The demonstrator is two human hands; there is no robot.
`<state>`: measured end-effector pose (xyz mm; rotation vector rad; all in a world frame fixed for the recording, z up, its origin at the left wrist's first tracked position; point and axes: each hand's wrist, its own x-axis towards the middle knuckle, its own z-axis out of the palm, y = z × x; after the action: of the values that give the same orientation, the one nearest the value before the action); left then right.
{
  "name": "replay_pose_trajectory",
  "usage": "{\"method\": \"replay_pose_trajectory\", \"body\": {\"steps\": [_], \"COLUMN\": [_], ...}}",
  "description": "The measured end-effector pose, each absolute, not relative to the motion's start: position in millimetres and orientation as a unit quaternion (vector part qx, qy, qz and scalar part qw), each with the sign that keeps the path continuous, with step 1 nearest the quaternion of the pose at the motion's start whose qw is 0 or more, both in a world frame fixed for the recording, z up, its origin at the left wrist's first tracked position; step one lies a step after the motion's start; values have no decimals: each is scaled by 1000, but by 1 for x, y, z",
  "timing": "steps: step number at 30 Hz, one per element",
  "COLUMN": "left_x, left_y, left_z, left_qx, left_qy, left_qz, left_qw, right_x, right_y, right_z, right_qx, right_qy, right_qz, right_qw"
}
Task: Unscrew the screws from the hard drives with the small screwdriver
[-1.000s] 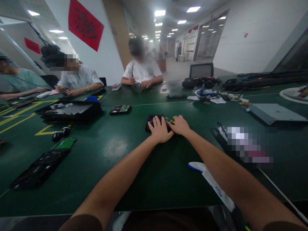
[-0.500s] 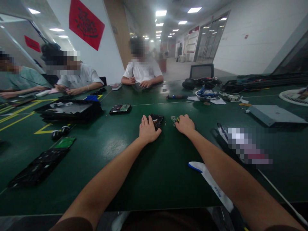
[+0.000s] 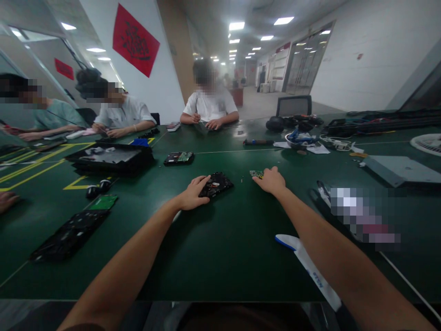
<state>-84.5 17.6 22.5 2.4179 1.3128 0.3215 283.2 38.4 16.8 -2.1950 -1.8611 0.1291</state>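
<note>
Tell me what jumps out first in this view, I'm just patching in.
Two bare forearms reach to mid-table: the left hand rests on a black opened device, and the right hand holds a small green circuit board just beside it. On the wall up left hangs a red banner, and three seated people work along the far and left sides of the green table.

In the middle of the frame a hard drive [image 3: 217,183] lies on the table [image 3: 220,257]. The left hand [image 3: 193,193] touches its left side. Right of the drive, a bit apart, lies a small circuit board [image 3: 257,174] under the right hand [image 3: 272,180]. A tray [image 3: 110,158] sits at the left, and another drive [image 3: 178,158] lies just right of it.
</note>
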Motion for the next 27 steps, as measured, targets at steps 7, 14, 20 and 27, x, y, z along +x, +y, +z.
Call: {"method": "replay_pose_trajectory", "body": {"steps": [7,14,20,27], "left_x": [-51,-18,6,-12], "left_y": [15,43,61,53], "left_z": [19,15,14,16], "left_qx": [878,882,883,884], "left_qy": [428,425,414,411], "left_qz": [146,134,164,169], "left_qw": [154,151,148,143], "right_x": [291,301,307,306], "right_y": [42,48,51,47], "right_z": [23,21,21,30], "right_qx": [-770,-769,-736,-647], "right_qy": [-607,-537,-479,-436], "right_qz": [87,171,280,405], "right_qw": [176,301,387,476]}}
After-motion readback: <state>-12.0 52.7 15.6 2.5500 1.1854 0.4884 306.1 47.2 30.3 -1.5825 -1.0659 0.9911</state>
